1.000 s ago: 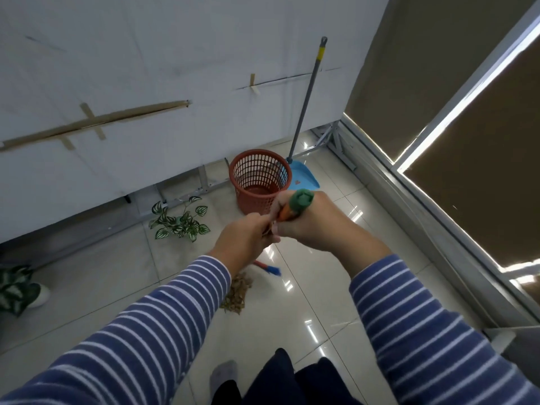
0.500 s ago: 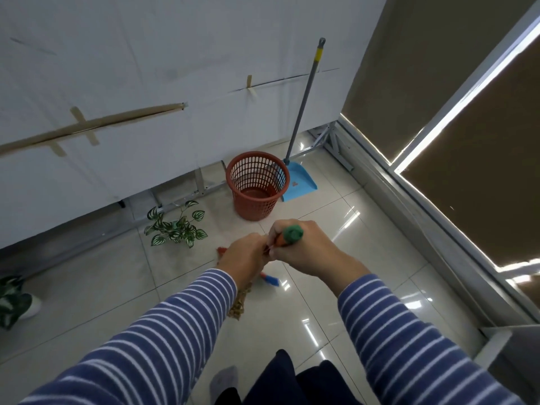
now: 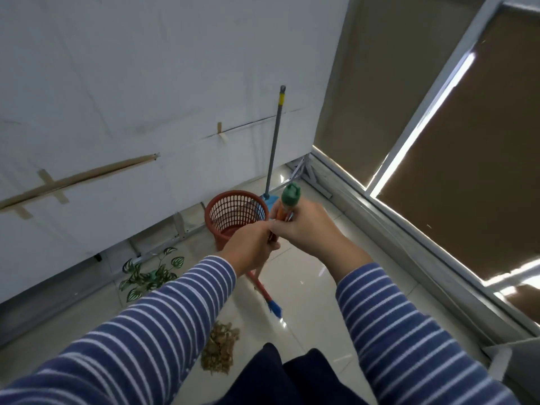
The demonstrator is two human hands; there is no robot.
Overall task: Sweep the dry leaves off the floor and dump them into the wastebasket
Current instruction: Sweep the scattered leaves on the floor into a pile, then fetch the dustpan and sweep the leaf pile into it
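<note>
While your right hand (image 3: 304, 226) grips the broom (image 3: 260, 285) under its green cap and your left hand (image 3: 249, 247) wraps the shaft below, it slants down to the blue bristles (image 3: 274, 309). The dry leaves (image 3: 220, 350) lie just left of those, nearer your feet, with the wastebasket (image 3: 230, 210) beyond your hands.

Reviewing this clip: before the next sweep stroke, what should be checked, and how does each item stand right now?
1. Two-handed grip on the broom: ok; left hand and right hand both hold its handle near the top.
2. Bristles against the dry leaves: not ok; they sit apart from the pile, to its right.
3. Leaves gathered in one pile: cannot tell; a sleeve covers its left edge.
4. Wastebasket upright, mouth open: ok.
5. Dustpan at hand: not ok; it stands behind the wastebasket, unheld.
</note>
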